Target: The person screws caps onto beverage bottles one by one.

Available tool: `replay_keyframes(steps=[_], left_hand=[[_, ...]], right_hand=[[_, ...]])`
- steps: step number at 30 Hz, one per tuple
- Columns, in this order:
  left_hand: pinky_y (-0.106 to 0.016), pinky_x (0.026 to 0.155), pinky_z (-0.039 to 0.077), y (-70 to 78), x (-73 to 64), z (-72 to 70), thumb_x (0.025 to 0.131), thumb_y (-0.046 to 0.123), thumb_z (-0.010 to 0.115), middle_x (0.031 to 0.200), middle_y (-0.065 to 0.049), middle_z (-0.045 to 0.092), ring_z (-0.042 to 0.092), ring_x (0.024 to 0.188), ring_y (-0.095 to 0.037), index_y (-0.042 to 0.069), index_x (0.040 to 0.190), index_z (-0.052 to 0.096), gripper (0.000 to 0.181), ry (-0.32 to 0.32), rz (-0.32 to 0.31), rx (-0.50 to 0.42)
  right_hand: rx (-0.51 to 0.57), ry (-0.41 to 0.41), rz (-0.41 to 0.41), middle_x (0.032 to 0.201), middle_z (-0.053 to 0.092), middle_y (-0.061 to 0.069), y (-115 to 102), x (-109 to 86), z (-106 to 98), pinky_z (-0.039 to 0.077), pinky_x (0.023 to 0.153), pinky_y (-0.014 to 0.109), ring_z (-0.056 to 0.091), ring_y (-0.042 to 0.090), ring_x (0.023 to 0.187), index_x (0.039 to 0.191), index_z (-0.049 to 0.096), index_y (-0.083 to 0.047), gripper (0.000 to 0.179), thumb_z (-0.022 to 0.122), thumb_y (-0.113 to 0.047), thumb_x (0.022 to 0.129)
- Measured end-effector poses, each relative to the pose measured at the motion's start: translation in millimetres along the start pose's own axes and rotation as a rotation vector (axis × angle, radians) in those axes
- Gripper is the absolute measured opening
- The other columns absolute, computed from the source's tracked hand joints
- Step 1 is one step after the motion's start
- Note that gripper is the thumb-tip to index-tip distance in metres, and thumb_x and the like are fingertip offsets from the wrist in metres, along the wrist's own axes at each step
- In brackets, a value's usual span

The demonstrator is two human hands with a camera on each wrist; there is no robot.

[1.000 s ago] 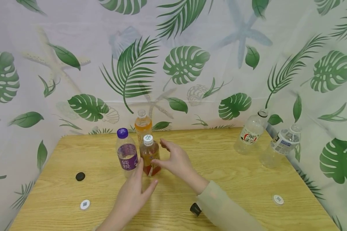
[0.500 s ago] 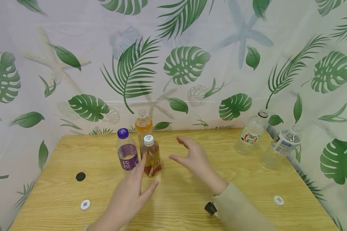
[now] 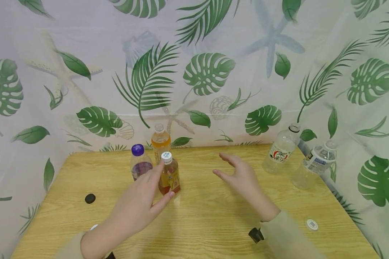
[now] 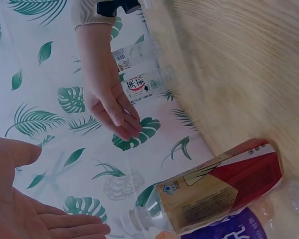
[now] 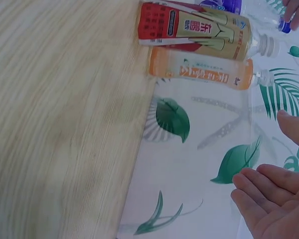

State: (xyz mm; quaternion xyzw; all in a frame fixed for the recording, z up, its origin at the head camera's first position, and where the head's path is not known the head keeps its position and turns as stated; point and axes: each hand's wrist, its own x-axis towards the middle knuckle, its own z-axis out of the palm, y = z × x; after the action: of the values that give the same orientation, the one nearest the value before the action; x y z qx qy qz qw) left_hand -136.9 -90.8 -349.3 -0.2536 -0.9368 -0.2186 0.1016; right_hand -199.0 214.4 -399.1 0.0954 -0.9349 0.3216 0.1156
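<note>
My left hand (image 3: 137, 205) has its fingers stretched out and thumb apart, holding nothing. In the head view it overlaps a white-capped bottle of amber drink (image 3: 170, 180) with a gold and red label (image 4: 199, 199); the left wrist view shows a gap between them. Left of that bottle stands a purple-capped bottle (image 3: 139, 169), its lower part hidden behind my left hand. Behind both is an orange-labelled bottle (image 3: 160, 140). To the right, my right hand (image 3: 241, 178) hovers over the table with fingers and thumb spread, nothing in its grasp.
Two clear uncapped bottles (image 3: 280, 153) stand at the table's back right. A black cap (image 3: 90, 198) lies at the left, with a white cap (image 3: 94, 227) partly behind my left forearm. Another white cap (image 3: 312, 225) is at the right. A leaf-print cloth (image 3: 201, 118) hangs behind the wooden table.
My right hand has drawn away to the right from the amber drink bottle. My left hand has shifted slightly up and left, covering more of the purple-capped bottle. The bottles stay in place.
</note>
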Motion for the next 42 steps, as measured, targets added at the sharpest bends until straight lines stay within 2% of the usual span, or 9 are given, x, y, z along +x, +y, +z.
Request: replay_keyframes(steps=[12,16,19,22,26,28,33,37,42], left_hand=[[-0.052,0.098,0.062,-0.5,24.6,-32.2,0.103,0.039,0.07,0.147,-0.022,0.064,0.071,0.117,-0.036,-0.002,0.163,0.035,0.081,-0.028,0.072,0.06],[-0.043,0.083,0.062,-4.2,38.3,-44.5,0.104,0.036,0.069,0.124,-0.016,0.072,0.066,0.08,-0.016,-0.001,0.163,0.034,0.078,-0.042,0.077,0.036],[-0.044,0.092,0.062,-7.3,49.5,-54.1,0.106,0.036,0.067,0.129,-0.018,0.07,0.063,0.069,-0.009,0.0,0.165,0.031,0.077,-0.044,0.068,0.022],[-0.054,0.108,0.057,-10.2,58.9,-63.6,0.107,0.036,0.064,0.156,-0.024,0.055,0.075,0.085,-0.022,0.0,0.166,0.028,0.079,-0.049,0.031,0.026],[-0.059,0.112,0.053,-15.0,69.7,-73.3,0.108,0.038,0.062,0.162,-0.024,0.048,0.069,0.121,-0.042,0.0,0.167,0.026,0.079,-0.064,-0.031,0.052],[-0.058,0.106,0.057,-18.4,74.9,-76.6,0.108,0.039,0.061,0.153,-0.024,0.057,0.069,0.122,-0.042,0.001,0.167,0.026,0.079,-0.07,-0.055,0.063],[-0.059,0.102,0.058,-30.7,87.5,-83.4,0.109,0.041,0.058,0.151,-0.023,0.06,0.069,0.119,-0.043,0.002,0.167,0.028,0.076,-0.074,-0.11,0.046],[-0.063,0.115,0.048,-44.5,97.1,-88.4,0.11,0.042,0.056,0.164,-0.021,0.048,0.053,0.143,-0.046,0.001,0.167,0.027,0.076,-0.076,-0.153,-0.004],[-0.063,0.12,0.043,-63.9,106.4,-88.7,0.11,0.045,0.055,0.164,-0.024,0.046,0.049,0.147,-0.047,0.001,0.166,0.027,0.077,-0.081,-0.203,-0.043]], right_hand=[[-0.061,0.016,-0.004,0.139,0.069,0.024,22.8,-8.9,-24.5,0.053,0.109,0.061,0.065,0.045,0.13,0.144,0.062,0.002,0.058,0.081,-0.025,0.096],[-0.085,0.012,0.013,0.14,0.068,0.025,30.6,-13.3,-32.5,0.052,0.111,0.062,0.064,0.045,0.131,0.144,0.062,0.002,0.058,0.08,-0.026,0.097],[-0.103,0.009,0.025,0.139,0.069,0.026,35.4,-17.4,-38.6,0.051,0.11,0.064,0.064,0.046,0.13,0.144,0.062,0.002,0.058,0.08,-0.026,0.097],[-0.112,0.008,0.034,0.138,0.068,0.027,39.2,-21.5,-44.8,0.051,0.108,0.065,0.064,0.048,0.129,0.144,0.062,0.003,0.058,0.079,-0.027,0.097],[-0.142,-0.006,0.06,0.14,0.067,0.027,45.5,-26.9,-52.7,0.051,0.108,0.066,0.063,0.049,0.13,0.145,0.06,0.002,0.059,0.077,-0.029,0.099],[-0.155,-0.012,0.072,0.14,0.066,0.028,49.2,-29.5,-56.5,0.051,0.108,0.067,0.062,0.049,0.13,0.145,0.06,0.003,0.059,0.077,-0.03,0.099],[-0.176,-0.016,0.09,0.14,0.066,0.03,58.9,-34.9,-65.3,0.05,0.108,0.068,0.061,0.051,0.13,0.145,0.059,0.005,0.06,0.076,-0.031,0.1],[-0.181,-0.013,0.106,0.141,0.066,0.029,66.4,-38.6,-70.6,0.05,0.109,0.067,0.061,0.052,0.131,0.146,0.058,0.004,0.062,0.075,-0.033,0.1],[-0.199,0.006,0.101,0.137,0.068,0.03,76.1,-44.9,-76.6,0.053,0.104,0.068,0.064,0.053,0.126,0.144,0.061,0.004,0.059,0.077,-0.03,0.099]])
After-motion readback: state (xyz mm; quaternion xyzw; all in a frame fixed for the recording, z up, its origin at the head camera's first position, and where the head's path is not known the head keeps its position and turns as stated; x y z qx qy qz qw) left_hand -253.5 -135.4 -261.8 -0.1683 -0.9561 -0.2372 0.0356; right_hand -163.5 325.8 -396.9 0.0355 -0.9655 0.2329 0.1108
